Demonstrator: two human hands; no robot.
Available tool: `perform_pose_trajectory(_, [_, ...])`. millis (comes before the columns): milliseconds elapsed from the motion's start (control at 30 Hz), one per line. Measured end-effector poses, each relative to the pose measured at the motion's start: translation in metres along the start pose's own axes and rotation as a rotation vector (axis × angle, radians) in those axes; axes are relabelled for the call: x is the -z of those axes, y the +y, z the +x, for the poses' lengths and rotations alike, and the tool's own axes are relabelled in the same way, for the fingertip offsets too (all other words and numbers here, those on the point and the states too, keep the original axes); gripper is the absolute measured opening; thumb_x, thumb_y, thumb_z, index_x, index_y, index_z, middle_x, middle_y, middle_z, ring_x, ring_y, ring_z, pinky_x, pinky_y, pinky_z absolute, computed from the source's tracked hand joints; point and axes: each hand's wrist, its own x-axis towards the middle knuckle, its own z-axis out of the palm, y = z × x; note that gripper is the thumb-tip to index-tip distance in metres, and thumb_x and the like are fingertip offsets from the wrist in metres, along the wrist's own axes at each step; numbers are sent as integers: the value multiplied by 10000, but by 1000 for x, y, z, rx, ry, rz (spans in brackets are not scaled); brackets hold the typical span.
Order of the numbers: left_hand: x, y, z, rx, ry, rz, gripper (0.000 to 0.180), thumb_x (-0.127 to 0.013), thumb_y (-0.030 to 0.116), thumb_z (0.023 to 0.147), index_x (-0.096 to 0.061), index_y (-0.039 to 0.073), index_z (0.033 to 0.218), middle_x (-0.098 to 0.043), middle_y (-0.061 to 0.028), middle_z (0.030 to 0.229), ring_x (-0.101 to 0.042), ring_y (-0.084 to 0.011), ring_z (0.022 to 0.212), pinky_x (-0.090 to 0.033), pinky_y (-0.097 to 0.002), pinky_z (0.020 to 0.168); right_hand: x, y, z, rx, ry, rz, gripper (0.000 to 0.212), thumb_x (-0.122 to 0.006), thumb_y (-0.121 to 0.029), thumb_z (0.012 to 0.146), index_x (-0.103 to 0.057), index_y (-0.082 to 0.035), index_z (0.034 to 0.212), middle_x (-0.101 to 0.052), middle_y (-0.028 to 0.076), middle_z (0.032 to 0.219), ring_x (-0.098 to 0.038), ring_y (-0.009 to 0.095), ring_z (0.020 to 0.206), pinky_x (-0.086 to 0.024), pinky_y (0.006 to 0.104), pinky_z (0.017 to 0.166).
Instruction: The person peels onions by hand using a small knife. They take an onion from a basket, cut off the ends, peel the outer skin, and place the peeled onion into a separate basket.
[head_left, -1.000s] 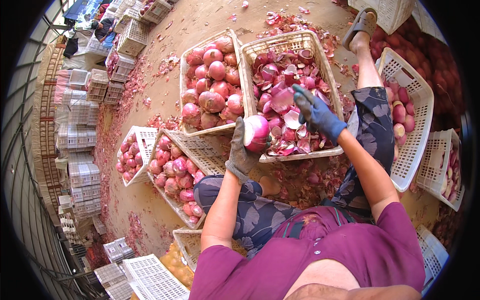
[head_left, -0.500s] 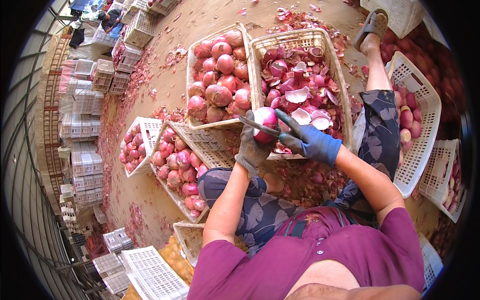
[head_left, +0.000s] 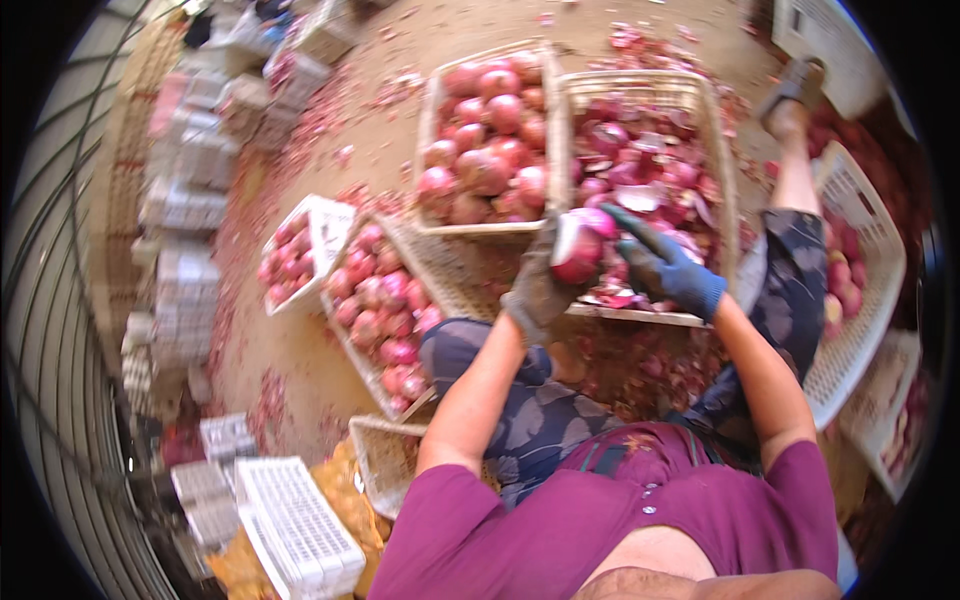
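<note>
A red onion (head_left: 588,243) with a pale patch on one side rests in my left hand (head_left: 535,285), whose grey-gloved fingers wrap it from the left and below. My right hand (head_left: 675,270), in a blue glove with darker fingertips, is at the onion's right side. Its index finger stretches toward the onion's top, and the thumb stands apart. I see nothing between these fingers; the image is blurred. Just beyond, a crate (head_left: 725,160) holds loose purple onion skins and peeled pieces. Left of it, another crate (head_left: 425,135) is full of unpeeled red onions.
At the left stand a tilted crate of onions (head_left: 372,300) and a smaller white crate (head_left: 328,235). A white crate (head_left: 880,235) with onions leans beside my right leg. Stacked white crates (head_left: 190,290) line the left side. Skins litter the floor (head_left: 380,50).
The view has shifted, so the crates appear farther right. The onion is turned, showing its pale patch at the left. My right hand's fingers have drawn slightly away from the onion's front.
</note>
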Motion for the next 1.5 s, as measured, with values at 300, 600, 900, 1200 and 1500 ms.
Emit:
perform_pose_trajectory(300, [-21,4,-13,40,-95,208,506,-627,523,959,-573,98,1230,-670,-53,1074,-681,-181,956,-603,-391,819,88,98,17,628,147,-953,500,-559,-125,995,-438,4,1462,-563,143,1163,-565,268,1005,-454,363,863])
perform_pose_trajectory(600, [-38,-2,-33,-101,-81,271,451,-585,514,985,-633,94,1141,-701,-67,1028,-703,-183,910,-600,-389,786,114,99,1,723,262,-1404,530,-598,-45,948,-455,7,1456,-511,212,1418,-493,353,1296,-390,413,1082])
perform_pose_trajectory(900, [-23,-12,-28,-184,-181,-74,466,-624,541,945,-564,178,1231,-637,-33,1134,-637,-187,1041,-542,-386,910,88,102,2,508,268,-612,533,-560,-225,1021,-414,-33,1496,-574,39,980,-542,111,776,-427,242,671])
perform_pose_trajectory(1200, [-15,-29,-3,-169,-102,-60,408,-616,528,959,-584,188,1183,-660,-46,1064,-666,-211,955,-574,-426,811,139,125,20,533,355,-1001,645,-504,45,922,-343,-14,1544,-436,175,1538,-479,283,1315,-416,362,1066])
perform_pose_trajectory(1500, [-22,-36,-9,-138,-53,47,407,-589,536,973,-615,167,1143,-680,-24,1040,-678,-183,914,-581,-402,768,76,82,17,339,175,-388,466,-476,-43,1021,-443,-9,1484,-514,85,1478,-538,139,1205,-419,298,1037])
